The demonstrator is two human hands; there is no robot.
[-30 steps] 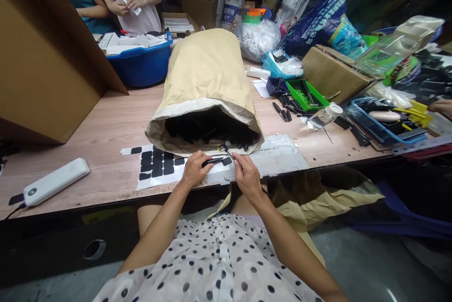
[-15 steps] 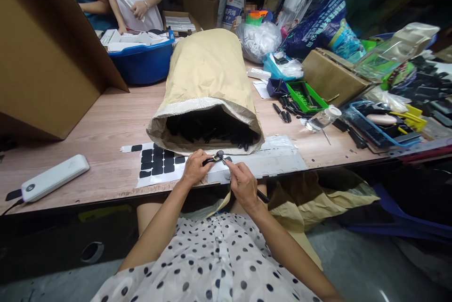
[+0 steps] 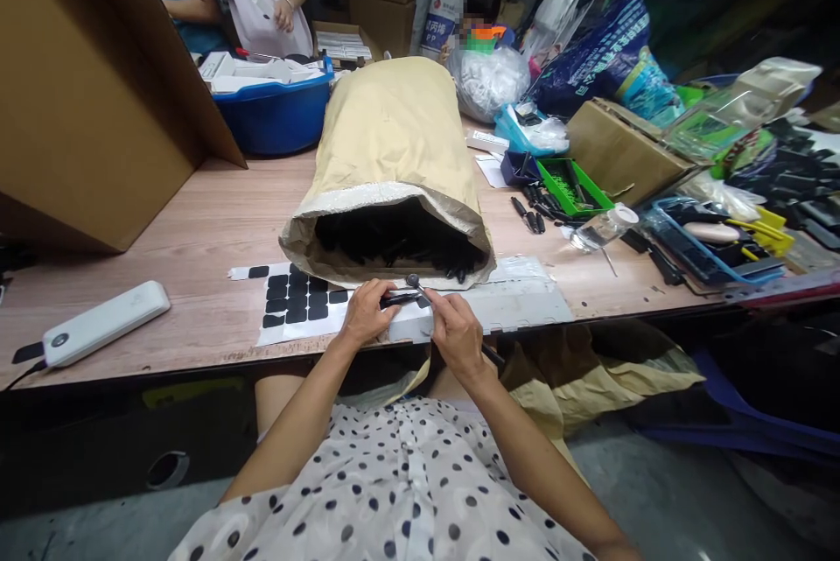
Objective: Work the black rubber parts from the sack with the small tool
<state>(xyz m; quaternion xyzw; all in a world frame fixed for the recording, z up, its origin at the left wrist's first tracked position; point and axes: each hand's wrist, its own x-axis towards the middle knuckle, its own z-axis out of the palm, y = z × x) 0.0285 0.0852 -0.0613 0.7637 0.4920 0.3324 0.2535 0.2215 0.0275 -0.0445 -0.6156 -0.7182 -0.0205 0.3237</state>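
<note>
My left hand [image 3: 369, 313] is closed around a slender black part [image 3: 397, 300] just in front of the sack's mouth. Fingers and thumb of my right hand [image 3: 458, 332] pinch a slim tool with a small round dark tip [image 3: 413, 281]; what looks like its dark handle [image 3: 492, 355] sticks out behind the palm. The tip hovers slightly above the black part, apart from it. Under my hands lies a pale strip [image 3: 512, 290]. Left of them is a white sheet of black rounded stickers [image 3: 297, 300]. An open paper sack [image 3: 394, 123] full of black pieces lies facing me.
A white power bank [image 3: 108, 323] lies at the left, near a large cardboard box [image 3: 85, 106]. Blue basin [image 3: 276, 115] behind, where two people stand, one holding a black object. At right are a green tray [image 3: 577, 189], a clear bottle [image 3: 604, 228] and a blue basket [image 3: 715, 246].
The round tip has lifted away from the black part, which now lies flatter in my left hand. In the background, a co-worker's hand has raised a black object.
</note>
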